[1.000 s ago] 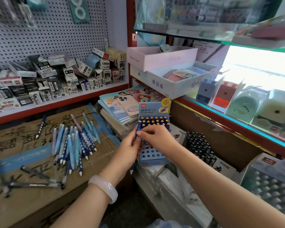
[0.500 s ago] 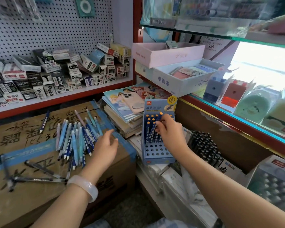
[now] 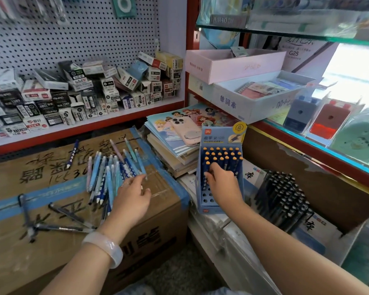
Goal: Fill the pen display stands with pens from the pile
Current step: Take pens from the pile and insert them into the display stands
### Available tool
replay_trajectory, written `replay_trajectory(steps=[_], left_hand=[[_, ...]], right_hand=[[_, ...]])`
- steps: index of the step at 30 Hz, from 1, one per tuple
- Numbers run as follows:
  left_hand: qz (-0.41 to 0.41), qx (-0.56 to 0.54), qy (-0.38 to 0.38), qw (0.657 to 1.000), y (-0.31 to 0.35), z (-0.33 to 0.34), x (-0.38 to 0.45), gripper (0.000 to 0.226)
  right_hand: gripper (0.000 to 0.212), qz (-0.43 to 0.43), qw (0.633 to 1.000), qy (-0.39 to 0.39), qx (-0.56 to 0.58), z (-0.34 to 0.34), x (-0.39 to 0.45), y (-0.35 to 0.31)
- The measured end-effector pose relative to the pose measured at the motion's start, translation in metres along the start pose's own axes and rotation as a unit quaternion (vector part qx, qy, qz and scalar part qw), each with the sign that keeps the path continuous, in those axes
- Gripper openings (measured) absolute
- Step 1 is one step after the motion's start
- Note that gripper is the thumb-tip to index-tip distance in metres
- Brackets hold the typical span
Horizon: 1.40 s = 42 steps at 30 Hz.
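Observation:
A pile of light and dark blue pens (image 3: 107,173) lies on a taped cardboard box (image 3: 51,252). My left hand (image 3: 132,199) reaches over the pile's right edge, fingers spread, fingertips touching the nearest pens and holding none. The blue pen display stand (image 3: 219,135) stands upright to the right, its upper rows filled with dark blue pens with orange tips, its lower holes bare. My right hand (image 3: 222,184) lies on the stand's front, its fingers curled round a pen in the lowest filled row.
One stray pen (image 3: 72,154) and a few black pens (image 3: 58,218) lie apart on the box. A phone (image 3: 184,130) rests on stacked books (image 3: 173,154) behind the stand. A block of black pens (image 3: 281,194) stands to the right. Shelves of boxes (image 3: 83,92) line the back.
My left hand left the stand and moved left onto the pen pile. My right hand slid lower down the stand's rows.

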<state>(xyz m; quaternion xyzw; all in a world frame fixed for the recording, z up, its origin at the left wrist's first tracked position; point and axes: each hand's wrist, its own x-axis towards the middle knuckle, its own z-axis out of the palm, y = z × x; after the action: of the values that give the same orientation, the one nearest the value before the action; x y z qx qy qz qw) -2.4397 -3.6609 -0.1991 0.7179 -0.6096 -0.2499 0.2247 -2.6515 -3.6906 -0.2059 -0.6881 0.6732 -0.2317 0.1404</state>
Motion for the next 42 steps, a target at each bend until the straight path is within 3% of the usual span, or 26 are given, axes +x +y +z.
replay_trajectory(steps=[11, 18, 24, 29, 33, 37, 42], left_hand=[[-0.024, -0.032, -0.007, 0.999, -0.003, -0.010, -0.001, 0.036], [-0.060, -0.034, 0.026, 0.997, -0.026, -0.057, -0.009, 0.034], [-0.119, -0.030, 0.065, 0.990, -0.081, -0.094, -0.032, 0.029], [-0.211, -0.056, 0.149, 0.965, -0.140, -0.108, -0.045, 0.021], [-0.240, -0.005, 0.130, 0.962, -0.154, -0.106, -0.048, 0.029], [-0.244, 0.053, 0.170, 0.953, -0.162, -0.104, -0.032, 0.030], [-0.278, 0.100, 0.160, 0.942, -0.182, -0.111, -0.010, 0.033]], right_hand=[[0.026, 0.047, 0.999, -0.007, 0.006, -0.006, -0.009, 0.002], [0.027, -0.014, 0.999, 0.026, -0.014, -0.031, -0.022, -0.031], [0.028, -0.079, 0.994, -0.072, 0.017, -0.011, -0.025, -0.095], [0.029, -0.125, 0.984, -0.130, -0.003, 0.026, -0.029, -0.136], [0.028, -0.158, 0.971, -0.178, -0.008, 0.055, -0.029, -0.168], [0.024, -0.174, 0.963, -0.207, -0.014, 0.075, -0.033, -0.184], [0.035, -0.227, 0.932, -0.254, -0.124, 0.105, -0.048, -0.204]])
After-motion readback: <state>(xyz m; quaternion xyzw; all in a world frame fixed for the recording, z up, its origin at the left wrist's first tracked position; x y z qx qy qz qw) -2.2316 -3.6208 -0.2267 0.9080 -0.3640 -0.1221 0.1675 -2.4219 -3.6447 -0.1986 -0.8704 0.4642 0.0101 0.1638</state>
